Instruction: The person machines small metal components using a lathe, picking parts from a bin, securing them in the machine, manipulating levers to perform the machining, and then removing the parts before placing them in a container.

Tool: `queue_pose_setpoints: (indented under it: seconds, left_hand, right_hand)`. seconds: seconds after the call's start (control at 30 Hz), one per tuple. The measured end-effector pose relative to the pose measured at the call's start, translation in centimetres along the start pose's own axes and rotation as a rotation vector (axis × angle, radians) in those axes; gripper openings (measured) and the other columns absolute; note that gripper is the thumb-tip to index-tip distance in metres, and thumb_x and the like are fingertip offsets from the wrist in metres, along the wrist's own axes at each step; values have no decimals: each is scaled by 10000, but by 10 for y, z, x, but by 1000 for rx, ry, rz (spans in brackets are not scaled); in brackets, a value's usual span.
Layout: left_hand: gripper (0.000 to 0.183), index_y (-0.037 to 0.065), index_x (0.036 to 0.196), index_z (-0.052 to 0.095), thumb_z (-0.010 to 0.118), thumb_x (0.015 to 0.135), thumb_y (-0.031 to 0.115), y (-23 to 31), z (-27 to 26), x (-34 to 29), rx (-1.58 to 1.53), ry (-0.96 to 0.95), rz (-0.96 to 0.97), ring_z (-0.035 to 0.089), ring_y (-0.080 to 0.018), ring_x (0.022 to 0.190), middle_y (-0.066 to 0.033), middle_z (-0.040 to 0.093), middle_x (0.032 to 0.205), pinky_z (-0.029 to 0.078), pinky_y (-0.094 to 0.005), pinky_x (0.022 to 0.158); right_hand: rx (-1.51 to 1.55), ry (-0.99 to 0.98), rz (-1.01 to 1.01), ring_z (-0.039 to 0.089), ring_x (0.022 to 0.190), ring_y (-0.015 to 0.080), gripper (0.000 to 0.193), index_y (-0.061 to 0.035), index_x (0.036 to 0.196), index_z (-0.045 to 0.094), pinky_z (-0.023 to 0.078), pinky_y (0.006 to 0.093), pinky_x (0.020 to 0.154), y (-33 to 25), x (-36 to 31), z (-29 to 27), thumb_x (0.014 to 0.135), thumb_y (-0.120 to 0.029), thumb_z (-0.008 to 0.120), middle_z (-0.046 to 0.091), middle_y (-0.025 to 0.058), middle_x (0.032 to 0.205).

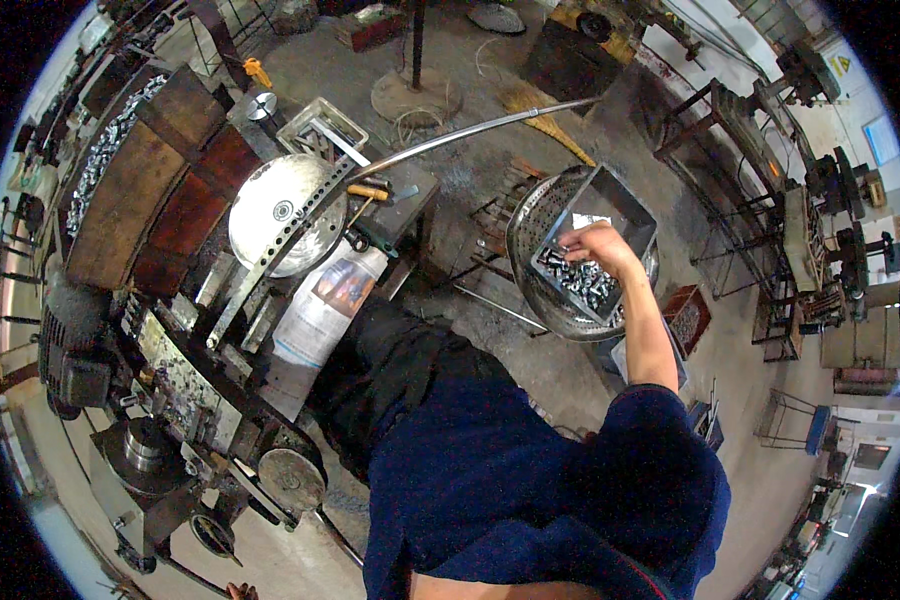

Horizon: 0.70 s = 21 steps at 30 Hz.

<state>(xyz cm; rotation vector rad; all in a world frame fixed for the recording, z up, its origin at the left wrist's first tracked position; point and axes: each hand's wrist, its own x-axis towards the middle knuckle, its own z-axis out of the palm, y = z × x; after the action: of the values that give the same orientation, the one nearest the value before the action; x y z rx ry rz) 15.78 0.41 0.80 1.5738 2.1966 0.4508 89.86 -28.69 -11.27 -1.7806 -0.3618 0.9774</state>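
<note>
Over a grey rectangular bin (625, 205), my right hand (598, 246) is closed in a pinch, with what looks like a small shiny metal part at the fingertips. Many more small metal parts (592, 288) are heaped in the bin's near end, just below the hand. The bin rests tilted in a round perforated metal basin (522, 225). At the lower edge, only the fingers of my left hand (240, 591) show, curled at the end of a dark metal lever (192, 577) on the machine to my left; the rest is cut off.
The machine bench holds a round metal disc (255, 215), a perforated metal strip (280, 243), a newspaper (325, 310) and an orange-handled tool (368, 191). A long curved metal rod (460, 133) reaches across toward the basin. A broom (545, 115) lies behind; a reddish box (686, 318) sits right.
</note>
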Motion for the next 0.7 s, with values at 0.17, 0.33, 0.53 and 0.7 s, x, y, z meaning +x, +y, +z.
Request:
queue_pose_setpoints:
  seconds: [0.17, 0.33, 0.53, 0.7]
  left_hand:
    - [409, -42, 1166, 511, 554, 863, 229, 27, -31, -13, 841, 11, 331, 601, -318, 844, -246, 592, 981, 501, -410, 745]
    - [373, -18, 1209, 492, 548, 855, 84, 137, 5, -16, -279, -202, 484, 564, -160, 954, -118, 604, 1050, 430, -270, 838]
    - [378, -73, 1044, 554, 455, 918, 269, 237, 104, -43, -858, -814, 551, 622, -194, 770, -131, 641, 836, 483, -309, 755]
    - [397, -34, 909, 580, 415, 932, 326, 226, 139, -50, -1493, -1059, 249, 621, -207, 678, -119, 629, 731, 495, -300, 674]
  right_hand:
    - [448, -372, -580, 574, 964, 352, 550, 80, 907, 645, 468, 412, 852, -94, -30, 62, 691, -426, 649, 476, 304, 1179]
    - [149, -852, -543, 570, 974, 327, 525, 52, 900, 658, 427, 390, 871, -140, 14, 216, 670, -420, 685, 519, 235, 1148]
    - [122, -1098, -1011, 523, 1033, 303, 549, 8, 877, 673, 410, 396, 862, -180, -29, 369, 688, -508, 650, 513, 152, 1050]
    - [-120, -833, -1306, 544, 897, 292, 254, -100, 788, 678, 446, 351, 771, -185, -50, 403, 547, -153, 616, 532, 143, 971]
